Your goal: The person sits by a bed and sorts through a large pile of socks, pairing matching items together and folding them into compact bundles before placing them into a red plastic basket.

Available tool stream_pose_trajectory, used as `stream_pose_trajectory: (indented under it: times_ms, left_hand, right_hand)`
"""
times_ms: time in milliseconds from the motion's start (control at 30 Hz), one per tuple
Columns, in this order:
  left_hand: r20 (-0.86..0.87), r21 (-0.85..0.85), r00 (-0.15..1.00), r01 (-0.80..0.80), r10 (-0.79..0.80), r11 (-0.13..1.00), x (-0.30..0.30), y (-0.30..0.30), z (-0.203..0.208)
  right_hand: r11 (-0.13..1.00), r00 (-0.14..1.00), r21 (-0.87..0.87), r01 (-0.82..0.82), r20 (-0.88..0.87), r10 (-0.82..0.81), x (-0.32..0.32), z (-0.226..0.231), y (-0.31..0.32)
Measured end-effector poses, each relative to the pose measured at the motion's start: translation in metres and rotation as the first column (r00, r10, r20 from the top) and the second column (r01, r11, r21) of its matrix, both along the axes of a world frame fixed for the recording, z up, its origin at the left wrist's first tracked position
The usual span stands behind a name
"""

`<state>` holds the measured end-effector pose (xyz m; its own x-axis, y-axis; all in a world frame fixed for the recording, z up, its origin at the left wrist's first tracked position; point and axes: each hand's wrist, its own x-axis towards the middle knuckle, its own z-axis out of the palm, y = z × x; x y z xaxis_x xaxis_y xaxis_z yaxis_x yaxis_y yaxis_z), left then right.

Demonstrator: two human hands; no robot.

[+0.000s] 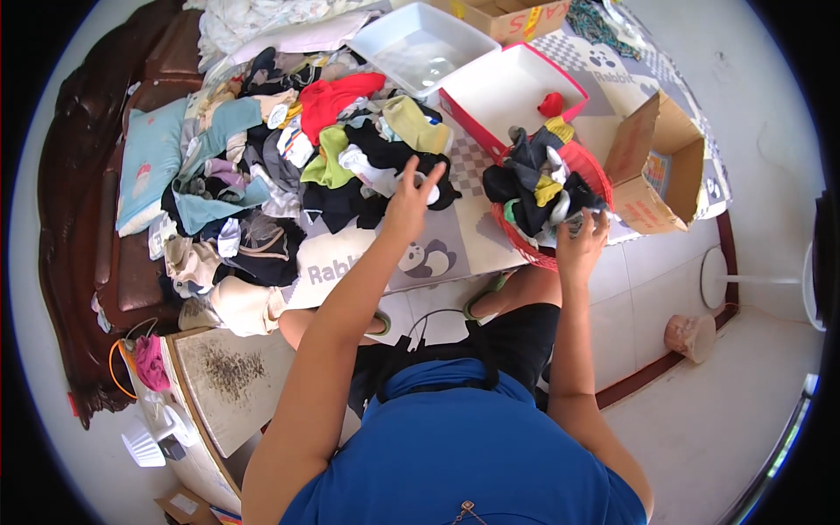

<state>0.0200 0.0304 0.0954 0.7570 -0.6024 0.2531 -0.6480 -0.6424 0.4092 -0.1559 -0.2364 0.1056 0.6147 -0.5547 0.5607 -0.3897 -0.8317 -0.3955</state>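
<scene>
My left hand [409,203] reaches over the near right edge of the clothes pile, with two fingers spread apart. Beside its fingertips lie a black garment [394,150] and a white piece of cloth [372,173]. My right hand [579,247] is at the near right side of a red woven basket [597,166], fingers apart and bent over the contents. In the basket lie dark, grey, white and yellow items [547,190] that look like socks. The greyish cloth under my right fingertips is partly hidden. Lime green [329,159], olive [416,125] and red [337,101] garments lie in the pile.
Behind the basket stand a pink-rimmed box [490,96] with a small red item [550,105] inside and a pale plastic tub [423,48]. An opened cardboard box [652,166] is at the right. A light blue pillow [150,166] lies left of the pile.
</scene>
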Motion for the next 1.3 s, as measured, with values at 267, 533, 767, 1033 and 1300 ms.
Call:
stream_pose_trajectory:
  times_ms: [267,533,767,1033,1300]
  left_hand:
    - [-0.605,-0.119,0.794,-0.170,0.064,0.978,0.027,0.011,-0.066]
    - [-0.893,-0.387,0.097,-0.666,-0.440,0.638,-0.057,0.018,-0.005]
    - [-0.837,-0.451,0.077,-0.659,-0.542,0.602,-0.084,0.004,0.004]
    - [-0.676,-0.347,0.014,-0.888,-0.737,0.302,-0.044,-0.002,0.008]
    - [-0.496,-0.629,0.465,-0.774,-0.734,-0.065,0.004,0.070,0.033]
  right_hand:
    - [0.932,0.943,0.182,-0.314,0.172,0.284,-0.011,0.041,0.067]
    - [0.049,0.730,0.849,-0.525,0.420,0.539,0.025,0.009,0.122]
    - [0.405,0.799,0.737,-0.541,0.300,0.521,0.030,0.016,0.127]
    - [0.057,0.586,0.826,-0.561,0.348,0.732,0.005,0.064,0.097]
    - [0.658,0.907,0.670,-0.343,0.419,0.046,0.014,0.069,0.011]
